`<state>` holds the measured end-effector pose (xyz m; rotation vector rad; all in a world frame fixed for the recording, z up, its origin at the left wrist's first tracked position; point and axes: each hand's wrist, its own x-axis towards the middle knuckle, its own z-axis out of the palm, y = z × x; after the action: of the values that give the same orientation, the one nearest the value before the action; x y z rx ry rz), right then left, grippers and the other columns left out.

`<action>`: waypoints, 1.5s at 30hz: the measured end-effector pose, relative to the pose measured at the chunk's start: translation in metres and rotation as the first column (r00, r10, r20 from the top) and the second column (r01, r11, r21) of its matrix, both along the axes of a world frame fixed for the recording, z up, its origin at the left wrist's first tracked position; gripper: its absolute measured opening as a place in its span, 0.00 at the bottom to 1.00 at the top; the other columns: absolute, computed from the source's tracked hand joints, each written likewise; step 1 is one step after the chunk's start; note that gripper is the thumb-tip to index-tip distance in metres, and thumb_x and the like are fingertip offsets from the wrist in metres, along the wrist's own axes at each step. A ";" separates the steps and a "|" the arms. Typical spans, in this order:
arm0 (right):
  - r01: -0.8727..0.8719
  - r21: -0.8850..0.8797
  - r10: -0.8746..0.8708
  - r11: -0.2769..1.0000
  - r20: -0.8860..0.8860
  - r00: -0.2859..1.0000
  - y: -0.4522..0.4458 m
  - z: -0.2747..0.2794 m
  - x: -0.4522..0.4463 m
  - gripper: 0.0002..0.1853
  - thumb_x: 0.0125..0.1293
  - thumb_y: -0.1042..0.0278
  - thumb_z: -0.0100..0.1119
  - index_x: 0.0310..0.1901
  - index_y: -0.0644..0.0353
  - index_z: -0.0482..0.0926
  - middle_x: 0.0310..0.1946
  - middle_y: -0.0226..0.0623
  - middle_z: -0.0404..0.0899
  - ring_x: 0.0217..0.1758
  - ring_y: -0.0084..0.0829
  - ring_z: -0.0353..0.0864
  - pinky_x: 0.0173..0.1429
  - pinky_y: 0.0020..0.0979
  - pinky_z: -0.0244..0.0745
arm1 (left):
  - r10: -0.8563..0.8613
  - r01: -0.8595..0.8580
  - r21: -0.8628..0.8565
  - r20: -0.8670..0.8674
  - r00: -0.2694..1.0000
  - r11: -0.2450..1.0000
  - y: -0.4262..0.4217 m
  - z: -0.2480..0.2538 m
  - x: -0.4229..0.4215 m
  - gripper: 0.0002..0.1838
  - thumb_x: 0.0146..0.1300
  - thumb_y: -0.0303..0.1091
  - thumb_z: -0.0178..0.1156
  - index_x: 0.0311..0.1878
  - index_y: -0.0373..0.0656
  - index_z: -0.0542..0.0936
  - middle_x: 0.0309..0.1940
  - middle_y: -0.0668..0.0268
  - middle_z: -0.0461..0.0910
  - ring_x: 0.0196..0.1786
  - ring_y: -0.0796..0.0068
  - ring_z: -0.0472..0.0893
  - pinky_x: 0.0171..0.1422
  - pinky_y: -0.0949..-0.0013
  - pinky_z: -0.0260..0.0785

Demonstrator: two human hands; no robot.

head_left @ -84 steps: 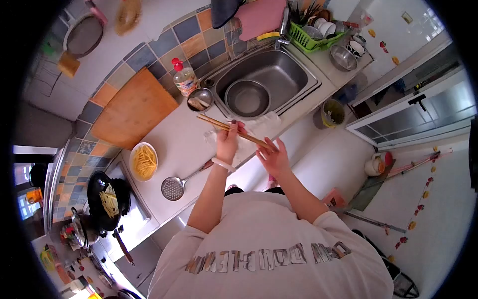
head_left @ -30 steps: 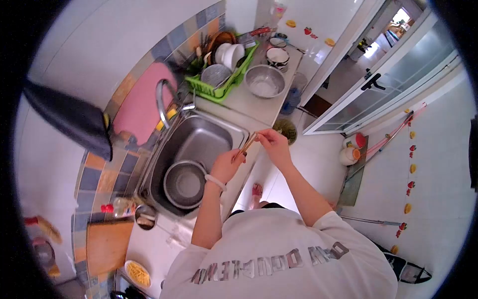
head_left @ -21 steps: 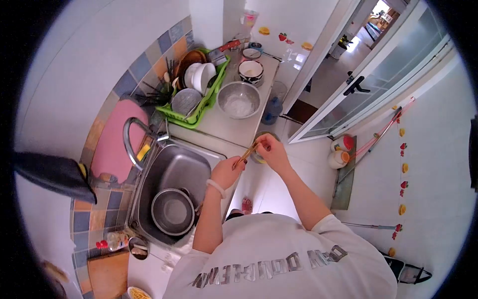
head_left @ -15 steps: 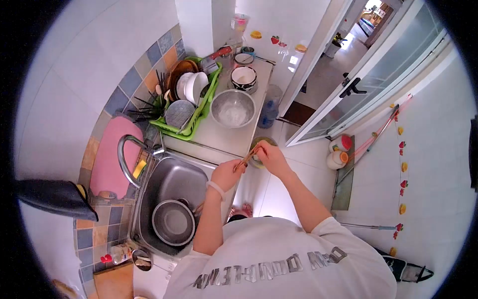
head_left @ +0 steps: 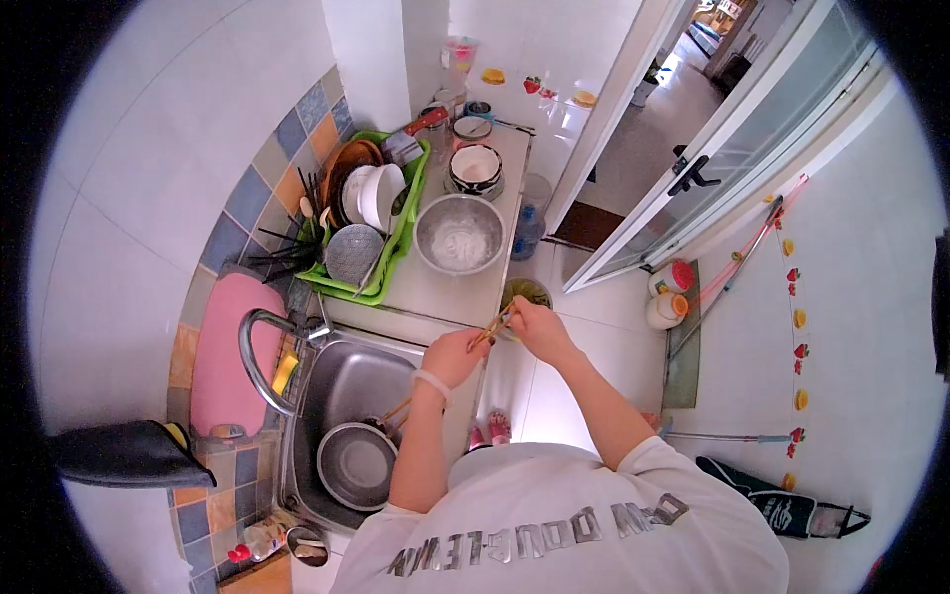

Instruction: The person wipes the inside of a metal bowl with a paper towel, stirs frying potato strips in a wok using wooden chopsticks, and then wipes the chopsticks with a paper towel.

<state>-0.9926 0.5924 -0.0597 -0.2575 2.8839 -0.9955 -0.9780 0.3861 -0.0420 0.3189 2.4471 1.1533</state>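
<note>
A pale floor point(head_left: 584, 396) is bordered by a counter point(head_left: 411, 292), into which a metal sink point(head_left: 361, 371) is set. Beside it, a green rack point(head_left: 401, 238) is filled with dishes. Near the counter's edge, a bucket point(head_left: 546, 292) is partly covered from view. A grey pan point(head_left: 356, 465) is held in the sink; a steel bowl point(head_left: 435, 238) is placed beside the rack. Wooden chopsticks point(head_left: 484, 337) are gripped by the left hand's point(head_left: 453, 358) curled fingers and pinched by the right hand's point(head_left: 535, 327) fingertips, though their number cannot be told.
</note>
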 end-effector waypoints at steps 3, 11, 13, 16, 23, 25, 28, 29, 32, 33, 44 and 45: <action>-0.009 -0.025 0.009 1.000 0.001 1.000 0.001 0.003 0.000 0.11 0.69 0.62 0.46 0.44 0.62 0.70 0.31 0.56 0.79 0.37 0.58 0.79 0.42 0.54 0.73 | -0.015 0.015 -0.012 -0.013 1.000 1.000 -0.002 -0.001 -0.004 0.15 0.67 0.45 0.56 0.38 0.43 0.82 0.31 0.59 0.83 0.36 0.61 0.82 0.42 0.60 0.71; -0.015 -0.242 0.018 0.970 0.010 1.000 0.002 -0.007 -0.009 0.09 0.69 0.67 0.46 0.43 0.63 0.72 0.32 0.56 0.80 0.37 0.57 0.80 0.41 0.52 0.73 | -0.009 0.008 0.029 0.017 1.000 1.000 -0.009 0.000 -0.008 0.16 0.67 0.46 0.55 0.37 0.43 0.82 0.29 0.59 0.82 0.34 0.59 0.80 0.41 0.60 0.70; -0.013 -0.301 0.006 0.954 -0.025 1.000 0.000 -0.010 -0.008 0.09 0.69 0.69 0.46 0.44 0.62 0.73 0.32 0.55 0.80 0.36 0.55 0.81 0.40 0.49 0.74 | -0.006 0.005 0.039 0.016 1.000 0.999 -0.009 0.000 -0.008 0.15 0.67 0.45 0.55 0.37 0.43 0.82 0.29 0.59 0.82 0.33 0.60 0.80 0.40 0.60 0.70; -0.026 -0.405 -0.018 0.914 -0.105 0.994 -0.004 -0.018 -0.009 0.09 0.69 0.71 0.45 0.46 0.62 0.74 0.31 0.48 0.81 0.34 0.44 0.82 0.39 0.43 0.75 | 0.063 -0.066 0.135 0.023 0.998 0.989 -0.012 -0.009 -0.008 0.15 0.67 0.44 0.55 0.38 0.41 0.81 0.27 0.60 0.81 0.31 0.64 0.79 0.39 0.62 0.69; -0.014 -0.653 0.335 0.757 0.370 0.866 -0.046 0.005 0.009 0.20 0.70 0.76 0.46 0.62 0.55 0.68 0.35 0.35 0.84 0.39 0.27 0.81 0.46 0.30 0.75 | 0.392 -0.350 0.270 -0.117 0.913 0.897 -0.021 0.010 -0.012 0.15 0.69 0.44 0.54 0.39 0.40 0.79 0.28 0.56 0.82 0.32 0.56 0.81 0.38 0.59 0.70; -0.158 -0.661 0.438 0.734 0.283 0.853 -0.059 0.006 0.016 0.24 0.69 0.78 0.48 0.67 0.54 0.65 0.39 0.35 0.84 0.42 0.28 0.81 0.50 0.30 0.76 | 0.425 -0.355 0.380 -0.116 0.898 0.854 -0.020 0.012 -0.012 0.16 0.70 0.44 0.53 0.39 0.39 0.78 0.25 0.59 0.80 0.30 0.62 0.79 0.37 0.62 0.70; -0.160 -0.709 0.420 0.687 0.208 0.883 -0.058 -0.002 0.015 0.26 0.68 0.77 0.53 0.67 0.56 0.65 0.52 0.36 0.79 0.52 0.26 0.78 0.57 0.30 0.74 | 0.421 -0.361 0.442 -0.042 0.906 0.821 -0.021 0.014 -0.011 0.16 0.72 0.43 0.52 0.39 0.39 0.77 0.22 0.65 0.77 0.29 0.72 0.77 0.36 0.67 0.69; -0.160 -0.718 0.406 0.677 0.183 0.895 -0.056 -0.008 0.014 0.26 0.68 0.77 0.53 0.67 0.57 0.65 0.53 0.35 0.78 0.53 0.25 0.77 0.58 0.29 0.74 | 0.410 -0.364 0.447 -0.005 0.912 0.817 -0.021 0.015 -0.011 0.16 0.73 0.43 0.51 0.39 0.38 0.77 0.21 0.67 0.76 0.29 0.75 0.76 0.36 0.69 0.69; -0.016 -0.818 0.429 0.575 0.285 0.857 -0.051 -0.003 0.013 0.26 0.67 0.75 0.56 0.67 0.59 0.65 0.49 0.30 0.76 0.56 0.22 0.73 0.58 0.28 0.73 | 0.381 -0.340 0.619 0.070 0.922 0.708 -0.012 0.009 -0.009 0.15 0.73 0.43 0.51 0.41 0.39 0.77 0.24 0.69 0.75 0.30 0.79 0.75 0.38 0.72 0.69; -0.035 -0.793 0.421 0.608 0.284 0.861 -0.050 -0.005 0.014 0.27 0.67 0.73 0.57 0.67 0.60 0.64 0.47 0.29 0.75 0.53 0.22 0.74 0.56 0.27 0.73 | 0.370 -0.326 0.638 0.068 0.927 0.698 -0.007 0.006 -0.009 0.15 0.73 0.42 0.52 0.42 0.38 0.77 0.26 0.69 0.76 0.31 0.79 0.75 0.39 0.72 0.69; 0.286 -0.667 0.267 0.688 0.599 0.755 -0.017 -0.007 0.032 0.25 0.69 0.60 0.57 0.64 0.52 0.63 0.28 0.27 0.72 0.24 0.17 0.67 0.25 0.22 0.62 | 0.161 -0.248 0.785 0.190 0.969 0.567 0.040 -0.018 -0.010 0.13 0.69 0.33 0.57 0.53 0.39 0.74 0.42 0.67 0.77 0.46 0.77 0.76 0.52 0.73 0.70; 0.331 -0.666 0.258 0.668 0.625 0.737 -0.014 -0.003 0.034 0.21 0.70 0.61 0.56 0.61 0.52 0.65 0.26 0.26 0.71 0.23 0.16 0.66 0.24 0.20 0.60 | 0.175 -0.251 0.758 0.182 0.968 0.602 0.043 -0.020 -0.008 0.16 0.68 0.31 0.58 0.56 0.39 0.72 0.44 0.67 0.76 0.47 0.77 0.76 0.53 0.73 0.70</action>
<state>-0.9588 0.5780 -0.0622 0.1342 1.6833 -1.7928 -0.9860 0.4292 -0.0618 0.1994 1.7819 2.2659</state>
